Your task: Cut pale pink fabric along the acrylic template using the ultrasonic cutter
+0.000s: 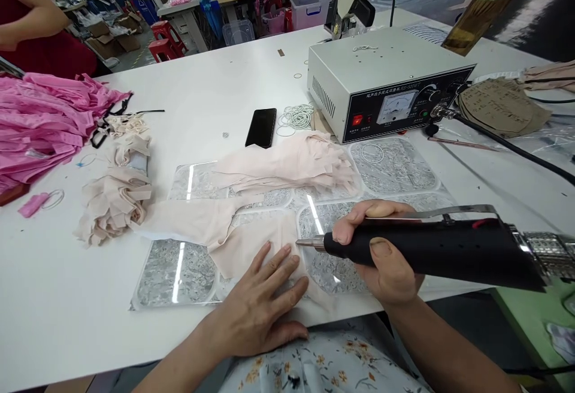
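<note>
My left hand (265, 297) lies flat with fingers spread on a pale pink fabric piece (258, 240). My right hand (389, 261) grips a black handheld ultrasonic welder (431, 249), its metal tip at the fabric's right edge, near my left fingertips. Whether the tip presses on the cloth I cannot tell. Beneath the fabric is a clear mat with a grey stone pattern (173, 273). Another pale fabric strip (188, 219) runs left from the piece to a bunched heap of the same cloth (114, 201). A stack of cut pale pieces (287, 165) lies just beyond.
A grey welding generator (386, 75) with a dial stands at the back right, its black cable (507, 141) running right. A phone (261, 127) and elastic loops (299, 116) lie nearby. Pink garments (49, 123) pile up at left; a person in red (40, 27) is beyond.
</note>
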`<state>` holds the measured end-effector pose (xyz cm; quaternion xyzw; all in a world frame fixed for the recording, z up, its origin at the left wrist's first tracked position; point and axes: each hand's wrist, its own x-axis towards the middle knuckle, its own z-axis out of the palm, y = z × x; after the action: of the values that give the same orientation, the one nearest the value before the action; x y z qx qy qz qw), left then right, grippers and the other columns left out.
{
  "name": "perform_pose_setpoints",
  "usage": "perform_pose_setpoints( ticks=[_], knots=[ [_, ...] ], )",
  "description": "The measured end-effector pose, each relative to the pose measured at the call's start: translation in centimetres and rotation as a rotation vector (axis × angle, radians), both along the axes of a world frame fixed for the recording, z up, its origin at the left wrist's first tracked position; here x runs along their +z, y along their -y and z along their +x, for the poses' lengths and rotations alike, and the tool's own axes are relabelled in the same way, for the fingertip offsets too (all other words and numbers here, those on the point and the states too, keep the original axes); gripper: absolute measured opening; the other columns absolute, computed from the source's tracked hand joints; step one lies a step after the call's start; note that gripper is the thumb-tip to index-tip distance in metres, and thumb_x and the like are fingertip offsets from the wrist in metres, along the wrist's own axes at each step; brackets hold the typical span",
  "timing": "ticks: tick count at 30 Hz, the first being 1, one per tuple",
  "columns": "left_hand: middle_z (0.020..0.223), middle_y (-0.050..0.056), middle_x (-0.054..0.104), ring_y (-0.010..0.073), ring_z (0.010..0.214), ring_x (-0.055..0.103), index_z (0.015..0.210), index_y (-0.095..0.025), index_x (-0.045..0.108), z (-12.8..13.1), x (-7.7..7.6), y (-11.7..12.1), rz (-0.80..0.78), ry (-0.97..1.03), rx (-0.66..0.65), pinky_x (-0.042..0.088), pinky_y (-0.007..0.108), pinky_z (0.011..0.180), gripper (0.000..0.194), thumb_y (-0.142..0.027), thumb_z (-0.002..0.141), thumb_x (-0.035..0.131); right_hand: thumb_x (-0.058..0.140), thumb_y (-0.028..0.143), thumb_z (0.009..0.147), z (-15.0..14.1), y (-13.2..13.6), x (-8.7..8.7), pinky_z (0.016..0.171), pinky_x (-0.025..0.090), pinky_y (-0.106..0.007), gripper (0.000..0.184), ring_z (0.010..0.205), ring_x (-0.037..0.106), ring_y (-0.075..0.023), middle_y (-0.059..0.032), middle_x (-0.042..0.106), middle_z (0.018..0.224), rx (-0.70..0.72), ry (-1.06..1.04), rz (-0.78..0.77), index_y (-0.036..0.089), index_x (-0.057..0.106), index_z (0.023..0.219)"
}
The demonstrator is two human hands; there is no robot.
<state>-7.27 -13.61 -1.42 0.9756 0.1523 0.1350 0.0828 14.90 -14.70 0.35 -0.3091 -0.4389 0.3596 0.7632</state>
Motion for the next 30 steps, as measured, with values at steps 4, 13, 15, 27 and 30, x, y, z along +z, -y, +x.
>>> perform_pose_setpoints(
  ticks=[4,13,15,27,30],
  knots=[
    [0.14,0.018,0.051,0.0356,0.145,0.026,0.135,-0.014,0.049,0.0,0.0,0.1,-0.009,-0.004,0.002,0.027,0.063,0.114,0.055,-0.05,0.094,0.058,0.066,0.032,0.082,0.7,1.4,1.6,0.056,0.054,-0.032,0.013,0.058,0.058,-0.0118,-0.0002,0.056,0.083,0.029,-0.041,-0.087,0.027,0.063,0.094],
    [0.137,0.018,0.053,0.0356,0.144,0.028,0.135,-0.015,0.049,-0.1,-0.2,0.0,-0.029,0.005,0.001,0.026,0.062,0.115,0.056,-0.049,0.093,0.06,0.062,0.038,0.085,1.6,5.2,3.1,0.057,0.054,-0.033,0.016,0.061,0.056,-0.0137,-0.0009,0.054,0.08,0.169,0.011,-0.243,0.028,0.06,0.098],
    [0.137,0.018,0.053,0.0362,0.144,0.028,0.134,-0.014,0.05,-0.1,-0.2,0.0,-0.028,0.008,-0.001,0.028,0.063,0.114,0.054,-0.049,0.093,0.059,0.061,0.038,0.086,1.7,5.2,2.9,0.058,0.054,-0.034,0.015,0.061,0.057,-0.0136,-0.0009,0.054,0.08,0.201,0.052,-0.24,0.029,0.061,0.099],
    [0.138,0.018,0.053,0.0352,0.144,0.027,0.132,-0.013,0.052,0.0,-0.1,0.0,-0.026,0.01,0.001,0.028,0.063,0.114,0.053,-0.05,0.094,0.057,0.06,0.038,0.087,1.7,5.5,2.9,0.06,0.054,-0.035,0.015,0.062,0.055,-0.0144,-0.0013,0.053,0.082,0.189,0.042,-0.281,0.031,0.059,0.099],
    [0.139,0.017,0.053,0.0342,0.145,0.027,0.134,-0.013,0.05,0.0,-0.2,0.0,-0.014,0.016,0.005,0.027,0.062,0.115,0.054,-0.05,0.095,0.056,0.058,0.038,0.088,1.9,5.6,2.7,0.061,0.053,-0.034,0.015,0.063,0.055,-0.0135,-0.0007,0.053,0.083,0.21,0.059,-0.263,0.03,0.058,0.101]
  ],
)
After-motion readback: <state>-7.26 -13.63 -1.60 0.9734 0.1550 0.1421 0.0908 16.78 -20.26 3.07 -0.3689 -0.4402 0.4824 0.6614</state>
